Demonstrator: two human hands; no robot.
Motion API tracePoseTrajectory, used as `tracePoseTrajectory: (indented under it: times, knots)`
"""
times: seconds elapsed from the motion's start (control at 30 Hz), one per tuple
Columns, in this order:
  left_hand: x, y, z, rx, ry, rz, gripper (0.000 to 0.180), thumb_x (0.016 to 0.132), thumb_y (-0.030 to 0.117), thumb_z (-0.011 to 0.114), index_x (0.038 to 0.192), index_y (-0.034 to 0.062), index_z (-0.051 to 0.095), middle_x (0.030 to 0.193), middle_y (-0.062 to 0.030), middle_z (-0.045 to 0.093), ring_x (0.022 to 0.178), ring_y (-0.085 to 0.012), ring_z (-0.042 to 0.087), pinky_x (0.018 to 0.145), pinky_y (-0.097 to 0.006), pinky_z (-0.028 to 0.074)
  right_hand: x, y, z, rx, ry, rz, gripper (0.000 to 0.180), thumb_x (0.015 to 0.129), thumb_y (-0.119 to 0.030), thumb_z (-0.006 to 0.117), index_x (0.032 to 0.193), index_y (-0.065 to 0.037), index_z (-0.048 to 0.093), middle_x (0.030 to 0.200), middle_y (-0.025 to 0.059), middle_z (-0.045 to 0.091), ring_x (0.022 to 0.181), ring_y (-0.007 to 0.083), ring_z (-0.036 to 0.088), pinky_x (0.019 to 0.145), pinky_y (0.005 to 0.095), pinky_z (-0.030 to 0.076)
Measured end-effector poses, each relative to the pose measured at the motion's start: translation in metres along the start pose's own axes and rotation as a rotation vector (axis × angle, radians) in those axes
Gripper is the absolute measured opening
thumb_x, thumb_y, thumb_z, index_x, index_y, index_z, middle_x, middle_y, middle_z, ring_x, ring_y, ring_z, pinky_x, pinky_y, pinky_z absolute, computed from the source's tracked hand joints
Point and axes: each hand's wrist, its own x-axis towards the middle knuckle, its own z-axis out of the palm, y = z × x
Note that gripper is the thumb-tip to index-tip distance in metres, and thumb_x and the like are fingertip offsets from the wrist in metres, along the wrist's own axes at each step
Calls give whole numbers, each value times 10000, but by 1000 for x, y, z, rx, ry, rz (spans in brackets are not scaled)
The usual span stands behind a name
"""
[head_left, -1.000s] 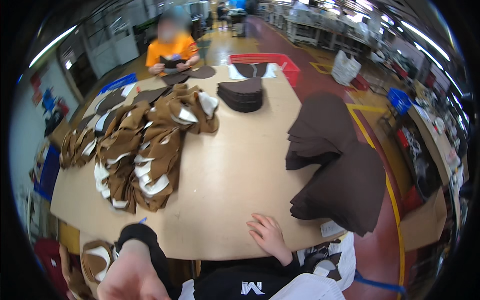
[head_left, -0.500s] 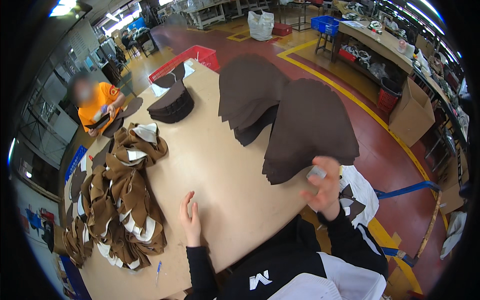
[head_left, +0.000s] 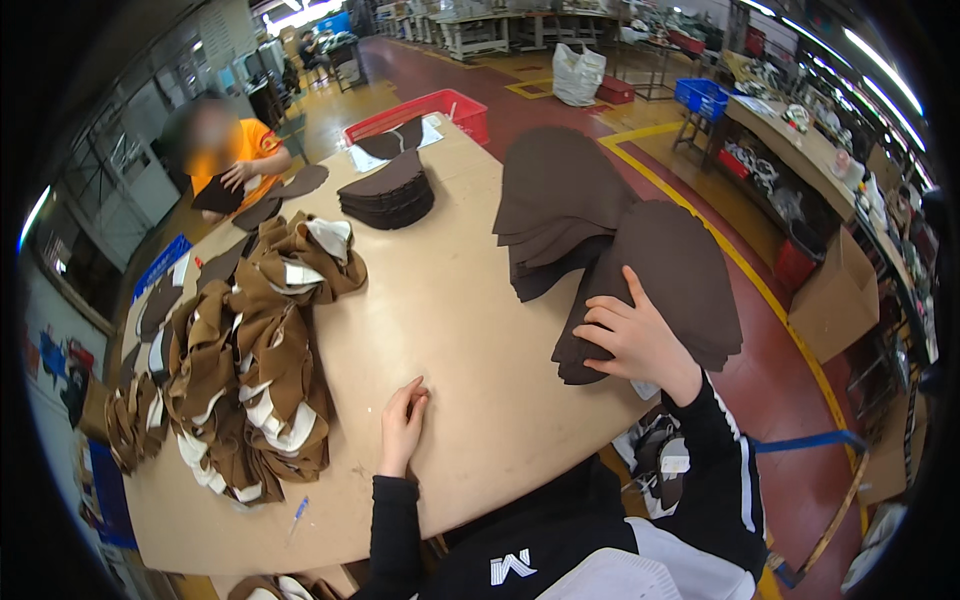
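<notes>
My right hand (head_left: 632, 338) rests palm down, fingers spread, on the near stack of dark brown cut fabric pieces (head_left: 680, 270) at the table's right edge. A second stack of the same brown pieces (head_left: 550, 195) overlaps it farther back. My left hand (head_left: 402, 422) lies on the bare tan tabletop (head_left: 440, 310) with fingers loosely curled, holding nothing. To its left sprawls a long heap of brown-and-white sewn pieces (head_left: 250, 370).
A smaller pile of dark pieces (head_left: 388, 190) and a red crate (head_left: 430, 108) sit at the far end. A person in an orange shirt (head_left: 235, 160) handles a dark piece there. A blue pen (head_left: 298, 512) lies near the front edge. A cardboard box (head_left: 840, 295) stands on the red floor to the right.
My right hand has come down from the air onto the near brown stack. My left hand stays on the table. The view has swung slightly left.
</notes>
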Motion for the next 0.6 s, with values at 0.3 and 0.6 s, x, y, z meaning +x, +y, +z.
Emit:
tracePoseTrajectory:
  times: [0.3,0.6]
  knots:
    - [4,4,-1,23,-31,47,213,896,39,627,1103,13,672,981,-111,660,858,-248,638,767,-324,509,-12,-9,-13,-13,97,28,519,612,-145,812,1108,-167,660,1208,10,614,1248,251,521,1123,691,196]
    - [1,0,-4,5,-31,88,186,913,85,609,1072,11,671,994,-127,648,908,-295,635,803,-363,518,-62,17,63,-338,784,76,441,861,-348,684,1240,-223,495,1380,142,523,1276,403,472,1071,638,329]
